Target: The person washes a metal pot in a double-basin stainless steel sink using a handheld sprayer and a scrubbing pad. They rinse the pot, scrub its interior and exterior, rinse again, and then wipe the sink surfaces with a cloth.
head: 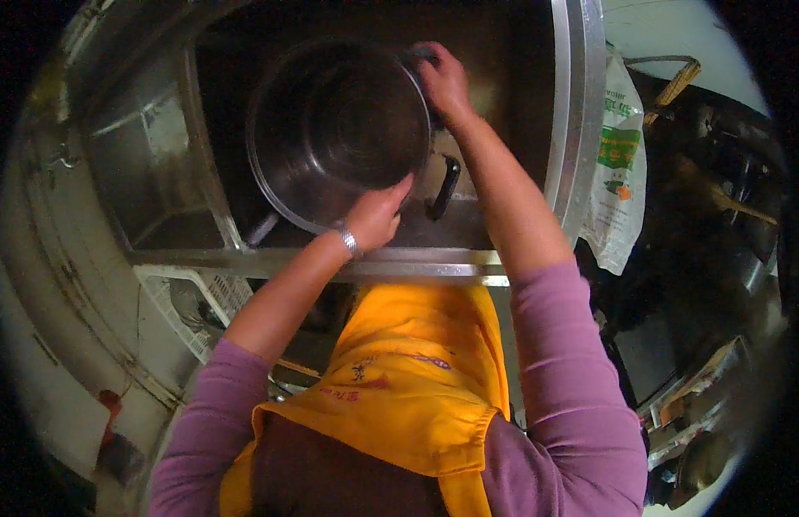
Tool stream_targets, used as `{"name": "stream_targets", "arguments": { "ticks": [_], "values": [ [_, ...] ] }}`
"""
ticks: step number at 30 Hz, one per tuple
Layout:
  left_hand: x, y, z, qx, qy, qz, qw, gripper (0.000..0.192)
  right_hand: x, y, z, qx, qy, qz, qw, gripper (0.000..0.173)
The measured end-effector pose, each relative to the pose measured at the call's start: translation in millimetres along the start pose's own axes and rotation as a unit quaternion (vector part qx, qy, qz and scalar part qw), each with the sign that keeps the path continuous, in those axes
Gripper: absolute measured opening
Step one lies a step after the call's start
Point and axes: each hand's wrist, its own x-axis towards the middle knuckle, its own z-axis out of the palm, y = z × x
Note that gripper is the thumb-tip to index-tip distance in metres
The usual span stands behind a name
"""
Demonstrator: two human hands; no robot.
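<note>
A large round metal pot point(348, 123) is tipped inside a stainless-steel sink point(522, 161), its open mouth towards me. My right hand point(443, 81) grips the pot's far right side, its fingers around a dark part that looks like a handle. At the near rim is my left hand point(372, 216), wearing a metal-banded bracelet or watch; it holds the pot there, with the index finger lying along the rim. Some of its fingers are hidden. Just right of my left hand, a black curved handle point(446, 186) shows in the sink; what it belongs to is unclear.
A metal divider point(209, 148) separates a second basin point(157, 161) on the left. Against the sink's right edge hangs a white printed plastic bag point(616, 168). Below the front edge, at left, stands a white plastic basket point(173, 307). Dark cluttered items fill the right side.
</note>
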Motion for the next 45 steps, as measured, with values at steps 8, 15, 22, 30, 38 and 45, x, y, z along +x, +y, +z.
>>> {"name": "stream_targets", "arguments": {
  "ticks": [8, 15, 22, 30, 38, 45],
  "values": [
    [-14, -34, -30, -0.139, -0.181, -0.037, 0.973, 0.076, 11, 120, -15, -0.362, -0.069, -0.017, 0.930, 0.040],
    [65, -7, -25, -0.094, 0.070, -0.079, 0.990, 0.091, -93, 1, -10, 0.004, -0.019, 0.135, 0.991, 0.032],
    [42, 3, -3, 0.004, 0.051, -0.095, 0.994, 0.075, 14, -21, 26, -0.051, 0.005, 0.017, 0.999, 0.029],
    [41, -11, -5, -0.053, 0.114, -0.074, 0.989, 0.072, -97, -18, 5, -0.064, 0.033, 0.135, 0.988, 0.033],
    [37, -15, 0, -0.054, 0.184, -0.024, 0.981, 0.068, -9, 81, 37, -0.179, 0.012, 0.110, 0.978, 0.033],
    [36, -18, -7, -0.073, 0.139, -0.071, 0.985, 0.070, -79, 19, -9, -0.144, -0.032, 0.134, 0.980, 0.031]
  ]
}}
